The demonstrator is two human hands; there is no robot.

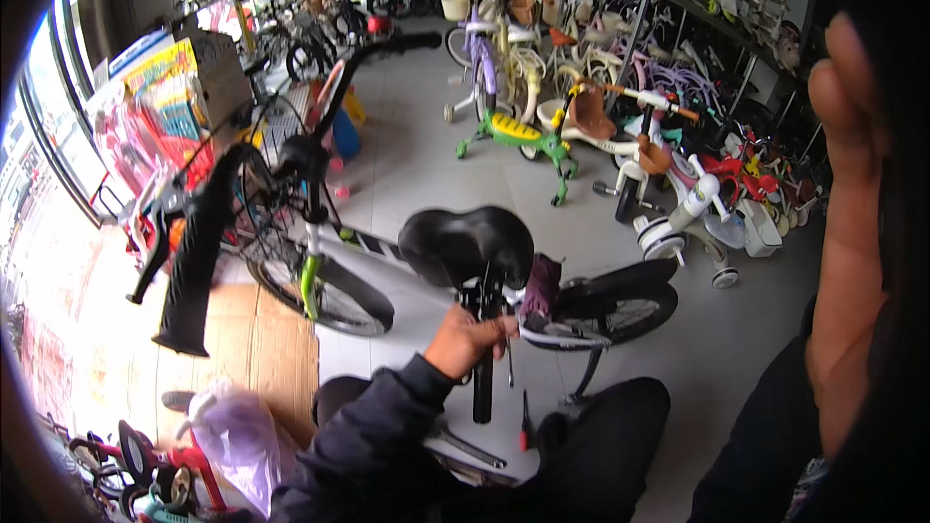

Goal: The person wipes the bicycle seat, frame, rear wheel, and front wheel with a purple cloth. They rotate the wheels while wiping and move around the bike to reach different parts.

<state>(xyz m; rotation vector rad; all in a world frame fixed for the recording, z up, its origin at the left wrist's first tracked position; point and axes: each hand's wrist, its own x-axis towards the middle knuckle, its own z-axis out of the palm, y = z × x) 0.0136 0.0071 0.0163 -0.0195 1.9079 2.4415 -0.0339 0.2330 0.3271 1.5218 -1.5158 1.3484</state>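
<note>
At centre, the left hand grips the black seat post below the saddle, long axis pointing to six o'clock; the shadowed right hand, at two, I can't judge.

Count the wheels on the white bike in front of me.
2: the front wheel, left of the black saddle, and the rear wheel, to its right.

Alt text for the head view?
Left grip clasps the post of a black saddle, before a white-and-green bicycle. Right grip is raised at the picture's right edge. Small bikes and ride-on toys crowd behind.
</note>
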